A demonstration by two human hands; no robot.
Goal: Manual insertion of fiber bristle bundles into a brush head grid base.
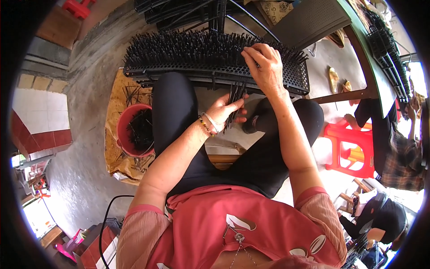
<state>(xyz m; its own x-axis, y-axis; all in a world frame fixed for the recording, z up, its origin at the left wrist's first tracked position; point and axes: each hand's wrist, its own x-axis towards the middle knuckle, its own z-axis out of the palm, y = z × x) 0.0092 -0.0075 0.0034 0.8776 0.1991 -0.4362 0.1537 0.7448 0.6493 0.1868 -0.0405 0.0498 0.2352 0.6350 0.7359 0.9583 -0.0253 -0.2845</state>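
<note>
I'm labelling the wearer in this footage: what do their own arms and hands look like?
Short, finely ribbed pink sleeves end in plain, deeper pink bands. The left hand is ungloved, with a thin pale bangle and a beaded bracelet at its wrist. The right hand is ungloved too, its wrist unadorned.

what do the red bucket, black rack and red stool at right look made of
Bucket: probably plastic, with a smooth, evenly coloured wall. Rack: likely dark-coated metal, judging by its thin, regularly perforated panel, though plastic is possible. Stool: apparently smooth moulded plastic, with uniform colour and rounded cut-outs.
</note>
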